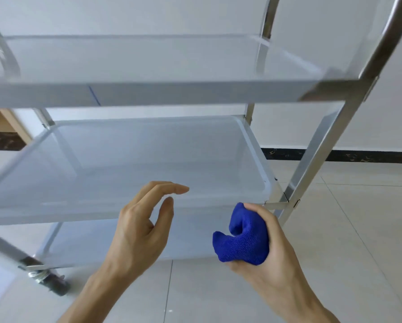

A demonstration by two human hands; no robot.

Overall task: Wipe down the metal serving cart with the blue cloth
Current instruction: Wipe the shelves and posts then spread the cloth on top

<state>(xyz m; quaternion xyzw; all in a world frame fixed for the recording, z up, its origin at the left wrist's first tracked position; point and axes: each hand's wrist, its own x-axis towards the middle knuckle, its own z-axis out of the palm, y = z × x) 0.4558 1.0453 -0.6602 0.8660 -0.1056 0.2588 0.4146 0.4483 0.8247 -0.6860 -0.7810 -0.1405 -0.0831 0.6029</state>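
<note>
The metal serving cart (321, 145) fills the view, with three shiny tray shelves stacked between steel posts. My right hand (272, 250) is closed around a bunched blue cloth (240, 241), just in front of the middle shelf's front right corner. My left hand (144, 227) hovers open at the front rim of the middle shelf (55, 213), fingers spread and curved, holding nothing. The top shelf (172, 94) sits above both hands. The bottom shelf (83, 243) shows partly behind my left hand.
A caster wheel (53, 282) carries the cart's front left leg. Pale floor tiles (347, 241) extend to the right and toward me. A white wall with a dark skirting strip (358, 156) stands behind the cart. Wooden furniture (2, 122) shows at the far left.
</note>
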